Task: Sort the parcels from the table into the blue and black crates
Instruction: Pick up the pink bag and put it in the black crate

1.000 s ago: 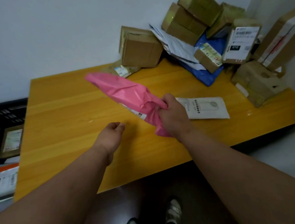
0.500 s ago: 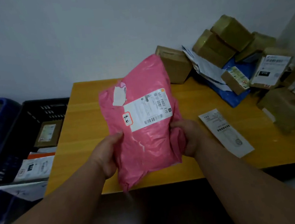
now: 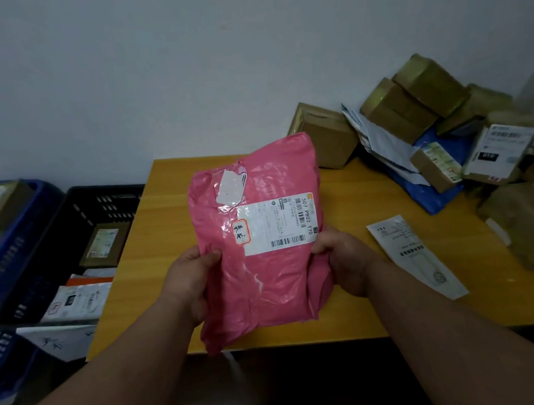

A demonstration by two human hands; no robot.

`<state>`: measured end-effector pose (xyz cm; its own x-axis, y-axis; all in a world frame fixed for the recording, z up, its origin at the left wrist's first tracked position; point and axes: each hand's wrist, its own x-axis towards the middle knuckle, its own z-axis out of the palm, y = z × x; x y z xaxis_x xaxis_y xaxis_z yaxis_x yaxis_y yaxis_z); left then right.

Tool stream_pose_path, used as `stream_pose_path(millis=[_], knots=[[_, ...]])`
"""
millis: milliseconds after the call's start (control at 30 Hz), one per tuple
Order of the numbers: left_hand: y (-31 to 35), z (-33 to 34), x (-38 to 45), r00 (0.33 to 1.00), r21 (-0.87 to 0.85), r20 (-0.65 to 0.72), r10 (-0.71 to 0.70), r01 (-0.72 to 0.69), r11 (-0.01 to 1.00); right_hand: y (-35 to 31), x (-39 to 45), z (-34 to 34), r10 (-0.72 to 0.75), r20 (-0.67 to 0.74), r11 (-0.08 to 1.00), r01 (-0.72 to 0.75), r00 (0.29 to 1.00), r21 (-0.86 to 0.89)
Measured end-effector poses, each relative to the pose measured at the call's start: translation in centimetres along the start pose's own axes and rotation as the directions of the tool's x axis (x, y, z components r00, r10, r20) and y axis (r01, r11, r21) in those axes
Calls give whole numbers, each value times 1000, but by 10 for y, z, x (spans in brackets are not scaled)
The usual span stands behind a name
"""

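1. Pink parcel (image 3: 264, 252), a soft plastic mailer, is held upright above the near edge of the table (image 3: 169, 233), its white shipping label (image 3: 278, 222) facing the camera.
2. Left hand (image 3: 189, 281) holds the parcel's left edge, thumb on the front; the right hand (image 3: 342, 258) holds the right edge just below the label (each grip is curled round the plastic).
3. Blue crate (image 3: 15, 251) and black crate (image 3: 71, 221) stand side by side left of the table, each already holding parcels.
4. Brown boxes (image 3: 414, 102), a blue bag (image 3: 437, 189) and pale mailers are piled at the table's far right corner.
5. A flat white packet (image 3: 414, 255) lies on the table just right of the right hand.
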<state>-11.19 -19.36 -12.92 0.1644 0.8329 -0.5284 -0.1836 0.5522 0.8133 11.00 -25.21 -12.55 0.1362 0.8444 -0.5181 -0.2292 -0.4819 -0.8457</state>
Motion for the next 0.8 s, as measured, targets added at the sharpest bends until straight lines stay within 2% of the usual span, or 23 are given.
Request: stream_pose_path(millis=[167,267,367,567,800], knots=[[6,-16,-7,998,-10,36,-50,51,999,7,6,22,-25,162,1000,25,987,0],[14,-35,-7,983,-56,124,-135,142,988,11,12,42,8,169,998,3,986,-64],[19,-65,1,982,-19,166,-94,99,995,14,19,68,56,146,989,-35,988,-145],[47,-154,21,990,-67,82,-116,121,990,16,41,159,129,109,965,-100,986,-242],[94,-285,49,988,-195,-91,-122,102,975,29,81,294,144,91,965,-119,985,-233]])
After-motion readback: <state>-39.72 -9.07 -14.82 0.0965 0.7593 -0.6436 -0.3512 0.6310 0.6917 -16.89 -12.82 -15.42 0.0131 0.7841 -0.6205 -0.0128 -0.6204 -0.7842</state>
